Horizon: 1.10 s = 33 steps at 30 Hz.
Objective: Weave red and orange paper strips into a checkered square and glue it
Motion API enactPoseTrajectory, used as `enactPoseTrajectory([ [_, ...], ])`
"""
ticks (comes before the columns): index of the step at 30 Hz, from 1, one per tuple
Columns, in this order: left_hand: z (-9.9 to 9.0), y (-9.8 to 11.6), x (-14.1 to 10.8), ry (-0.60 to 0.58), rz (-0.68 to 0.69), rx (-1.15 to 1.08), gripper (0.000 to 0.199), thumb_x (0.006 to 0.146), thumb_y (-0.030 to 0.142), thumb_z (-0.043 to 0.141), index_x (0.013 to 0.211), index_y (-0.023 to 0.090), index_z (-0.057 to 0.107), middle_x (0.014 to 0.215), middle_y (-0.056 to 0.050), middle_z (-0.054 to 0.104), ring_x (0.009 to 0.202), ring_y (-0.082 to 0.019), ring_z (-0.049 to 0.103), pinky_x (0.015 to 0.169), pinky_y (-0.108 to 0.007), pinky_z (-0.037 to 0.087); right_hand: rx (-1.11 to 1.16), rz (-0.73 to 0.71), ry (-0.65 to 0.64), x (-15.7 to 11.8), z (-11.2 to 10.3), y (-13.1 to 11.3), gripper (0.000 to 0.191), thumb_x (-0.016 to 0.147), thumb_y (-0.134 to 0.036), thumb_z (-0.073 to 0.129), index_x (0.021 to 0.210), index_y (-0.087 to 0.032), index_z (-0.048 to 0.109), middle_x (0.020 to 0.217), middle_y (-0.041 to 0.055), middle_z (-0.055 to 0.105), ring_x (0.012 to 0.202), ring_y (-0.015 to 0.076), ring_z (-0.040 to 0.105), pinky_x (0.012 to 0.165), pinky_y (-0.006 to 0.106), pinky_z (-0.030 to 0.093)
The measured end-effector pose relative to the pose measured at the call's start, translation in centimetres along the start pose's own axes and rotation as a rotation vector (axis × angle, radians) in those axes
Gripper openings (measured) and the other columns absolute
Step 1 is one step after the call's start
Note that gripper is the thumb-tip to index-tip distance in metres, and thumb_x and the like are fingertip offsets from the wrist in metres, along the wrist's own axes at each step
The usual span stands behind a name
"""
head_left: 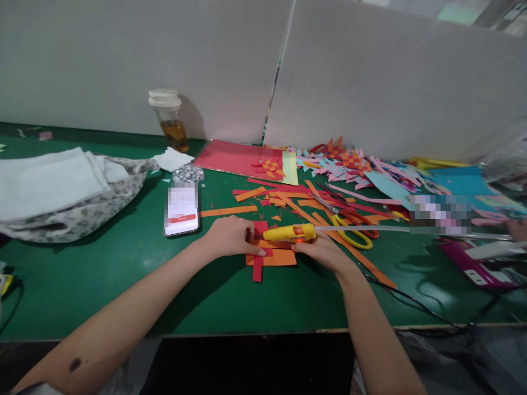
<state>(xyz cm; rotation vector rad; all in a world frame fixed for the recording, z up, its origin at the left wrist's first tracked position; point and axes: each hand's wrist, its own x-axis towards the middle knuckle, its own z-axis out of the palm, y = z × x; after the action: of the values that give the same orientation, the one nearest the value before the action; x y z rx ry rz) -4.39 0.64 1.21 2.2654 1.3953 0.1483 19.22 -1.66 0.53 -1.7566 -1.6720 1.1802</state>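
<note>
My left hand (pixel 233 236) is closed on the left edge of some woven red and orange paper strips (pixel 282 258), its thumb lying on top of them. Crossing above the strips is a yellow hot glue gun (pixel 284 233) with a small red light, its nozzle pointing left. A long clear glue stick (pixel 366 227) runs out of its back to the right. My right hand (pixel 321 251) is wrapped round the glue gun from below, mostly hidden by it, with a fingertip at the orange paper's right side. Yellow-handled scissors (pixel 349 233) lie just beyond.
Loose orange and red strips (pixel 288 195) cover the table behind my hands. A phone (pixel 181 211), a lidded cup of tea (pixel 173 123) and a patterned cloth (pixel 111 206) stand left. Right are folded paper fish (pixel 348 156), a cable (pixel 411 299) and part of another person's hand (pixel 517 229).
</note>
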Motion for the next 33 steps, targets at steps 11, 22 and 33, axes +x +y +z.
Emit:
enactPoseTrajectory([
  [11, -0.08, 0.03, 0.05, -0.018, 0.002, 0.003, 0.055, 0.054, 0.075, 0.054, 0.067, 0.022, 0.057, 0.068, 0.001, 0.063, 0.065, -0.015, 0.055, 0.049, -0.024, 0.024, -0.015, -0.022, 0.029, 0.07, 0.22, 0.03, 0.014, 0.056, -0.023, 0.057, 0.069, -0.019, 0.060, 0.072, 0.0002, 0.061, 0.071, 0.0177, 0.057, 0.058, 0.025, 0.043],
  [22, 0.00, -0.04, 0.11, -0.012, -0.003, 0.015, 0.055, 0.054, 0.075, 0.054, 0.068, 0.022, 0.057, 0.068, 0.001, 0.063, 0.064, -0.016, 0.055, 0.049, -0.024, 0.025, -0.066, -0.008, 0.093, -0.36, -0.29, -0.49, 0.018, 0.057, -0.023, 0.056, 0.074, -0.021, 0.062, 0.079, 0.0000, 0.064, 0.079, 0.0196, 0.058, 0.066, 0.026, 0.043],
  [33, 0.16, -0.18, 0.15, -0.001, 0.010, 0.011, 0.051, 0.056, 0.072, 0.056, 0.068, 0.022, 0.058, 0.068, 0.001, 0.063, 0.064, -0.016, 0.055, 0.049, -0.024, 0.026, -0.002, 0.029, 0.120, -0.08, 0.11, -0.17, 0.026, 0.052, -0.021, 0.058, 0.077, -0.019, 0.064, 0.074, 0.0017, 0.064, 0.074, 0.0215, 0.058, 0.061, 0.028, 0.043],
])
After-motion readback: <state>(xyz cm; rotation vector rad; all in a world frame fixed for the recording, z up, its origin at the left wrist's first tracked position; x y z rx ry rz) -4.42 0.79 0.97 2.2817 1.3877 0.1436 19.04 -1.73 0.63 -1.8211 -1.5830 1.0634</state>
